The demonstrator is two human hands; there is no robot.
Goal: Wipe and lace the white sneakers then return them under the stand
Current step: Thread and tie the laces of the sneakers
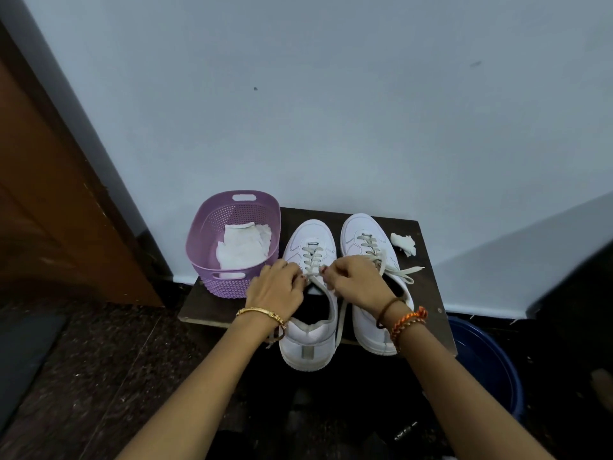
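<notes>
Two white sneakers stand side by side on a dark wooden stand, toes toward the wall. Over the left sneaker both hands meet at its upper eyelets. My left hand pinches the lace on the left side of the tongue. My right hand pinches the lace on the right side, and a loose lace end hangs down between the shoes. The right sneaker is laced, with its ends lying loose to the right. A crumpled white wipe lies on the stand at the back right.
A purple perforated basket holding white cloths sits on the stand's left end. A blue tub stands on the dark floor at the right. A brown door is at the left, the pale wall just behind the stand.
</notes>
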